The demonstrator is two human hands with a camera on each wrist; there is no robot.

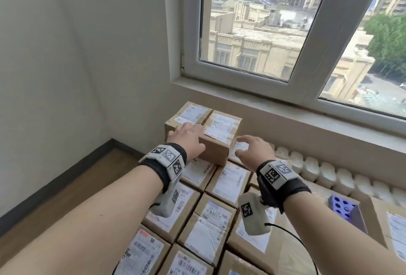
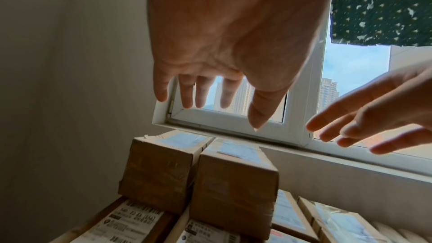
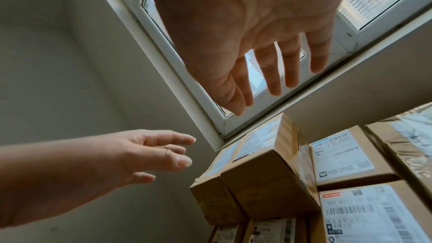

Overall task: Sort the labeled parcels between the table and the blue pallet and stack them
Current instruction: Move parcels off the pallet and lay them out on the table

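Note:
Two brown labeled parcels stand side by side on a lower layer of parcels (image 1: pixel 208 226), under the window. My left hand (image 1: pixel 182 130) hovers over the left parcel (image 1: pixel 191 113) and the seam between the two, fingers spread, holding nothing. In the left wrist view the left hand (image 2: pixel 217 103) is clear of the left parcel (image 2: pixel 158 171) and the right parcel (image 2: pixel 233 188). My right hand (image 1: pixel 243 145) hangs beside the right parcel (image 1: pixel 219 134), fingers straight and empty; the right wrist view shows the right hand (image 3: pixel 268 88) above that parcel (image 3: pixel 264 175).
A blue perforated pallet corner (image 1: pixel 342 206) shows among parcels at the right. A white radiator (image 1: pixel 318 169) runs under the windowsill (image 1: pixel 285 103) behind the stack. A bare wall and wooden floor (image 1: pixel 66 182) lie to the left.

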